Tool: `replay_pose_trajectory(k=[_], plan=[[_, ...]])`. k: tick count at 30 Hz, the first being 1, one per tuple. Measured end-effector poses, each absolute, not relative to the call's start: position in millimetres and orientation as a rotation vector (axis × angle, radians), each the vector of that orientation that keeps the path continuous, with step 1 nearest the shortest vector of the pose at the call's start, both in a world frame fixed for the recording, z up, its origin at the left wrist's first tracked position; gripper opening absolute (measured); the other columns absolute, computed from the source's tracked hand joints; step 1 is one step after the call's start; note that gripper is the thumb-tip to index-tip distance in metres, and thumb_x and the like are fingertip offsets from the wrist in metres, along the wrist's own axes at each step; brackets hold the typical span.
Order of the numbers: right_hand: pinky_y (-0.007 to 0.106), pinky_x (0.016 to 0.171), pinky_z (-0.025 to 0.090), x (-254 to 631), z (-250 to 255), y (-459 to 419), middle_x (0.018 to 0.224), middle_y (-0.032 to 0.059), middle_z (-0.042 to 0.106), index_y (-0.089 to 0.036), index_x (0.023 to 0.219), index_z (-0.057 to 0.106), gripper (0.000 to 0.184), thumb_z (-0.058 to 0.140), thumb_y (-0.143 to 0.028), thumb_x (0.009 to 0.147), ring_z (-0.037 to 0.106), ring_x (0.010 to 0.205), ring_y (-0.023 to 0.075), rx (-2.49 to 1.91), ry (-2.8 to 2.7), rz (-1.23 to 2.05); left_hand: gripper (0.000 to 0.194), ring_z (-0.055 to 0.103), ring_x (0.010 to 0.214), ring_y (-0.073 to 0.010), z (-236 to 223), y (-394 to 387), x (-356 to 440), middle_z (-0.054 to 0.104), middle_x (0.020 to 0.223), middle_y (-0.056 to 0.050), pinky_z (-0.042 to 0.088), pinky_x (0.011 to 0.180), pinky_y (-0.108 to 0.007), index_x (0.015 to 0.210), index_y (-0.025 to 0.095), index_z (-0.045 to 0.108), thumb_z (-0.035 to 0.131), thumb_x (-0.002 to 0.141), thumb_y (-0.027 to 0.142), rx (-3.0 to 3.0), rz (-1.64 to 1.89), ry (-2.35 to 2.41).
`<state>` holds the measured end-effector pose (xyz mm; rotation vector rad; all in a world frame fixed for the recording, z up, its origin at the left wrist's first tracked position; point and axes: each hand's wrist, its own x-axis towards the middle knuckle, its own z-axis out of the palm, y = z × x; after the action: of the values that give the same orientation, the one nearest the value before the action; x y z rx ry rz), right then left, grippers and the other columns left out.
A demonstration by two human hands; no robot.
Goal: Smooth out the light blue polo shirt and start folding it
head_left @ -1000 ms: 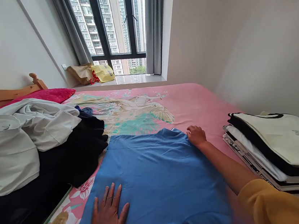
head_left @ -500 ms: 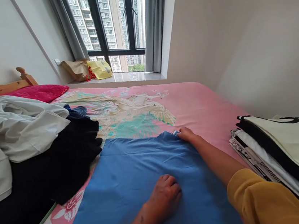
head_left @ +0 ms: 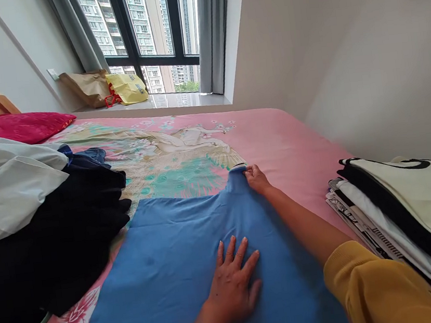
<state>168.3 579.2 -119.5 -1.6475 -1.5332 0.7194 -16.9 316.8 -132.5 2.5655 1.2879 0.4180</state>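
Blue shirt (head_left: 174, 271) lies flat on the pink bed (head_left: 287, 142), front and centre, between the loose pile and the folded stack.

Left hand (head_left: 234, 282): palm down on the shirt's middle, fingers spread wide and pressing the cloth flat. Half a second ago the same hand was curled into a loose fist at about the same spot; a second ago it lay flat near the shirt's near-left edge. So it has moved right and opened out again, pinning the fabric.

Right hand (head_left: 256, 178): at the shirt's far-right corner, fingers closed in a pinch on the cloth next to the collar edge. That corner now stands up in a peak and reaches farther up the bed than it did a second ago, when the far edge ran straight. Reads as the far corner being pulled taut against the pinned middle. Yellow sleeve (head_left: 381, 293) covers the forearm near the camera.

Around the shirt:
- Left of it: loose pile (head_left: 41, 214), white garment on top of black ones, touching the shirt's left edge region.
- Right of it: folded stack (head_left: 405, 206), cream item on top, apart from the shirt.
- Beyond it: red pillow (head_left: 18, 128) at the headboard, and two bags (head_left: 108, 88), brown and yellow, on the window sill.

Camera has tipped down and left since a second ago.
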Motion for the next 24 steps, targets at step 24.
replay_pose_trajectory(k=[24], plan=[[0.021,0.050,0.043,295.7,-113.8,450.5,0.090,0.0041,0.067,-0.019,0.084,0.056,0.026,0.053,-0.044,0.076,0.059,0.065,0.0112,-1.221,-0.990,1.850,0.066,0.024,0.139,-0.0265,-139.2,335.2,0.0,0.027,0.152,-0.006,0.016,0.112,-0.057,0.146,0.031,0.020,0.044,0.087,0.050,2.577,0.407,1.520]])
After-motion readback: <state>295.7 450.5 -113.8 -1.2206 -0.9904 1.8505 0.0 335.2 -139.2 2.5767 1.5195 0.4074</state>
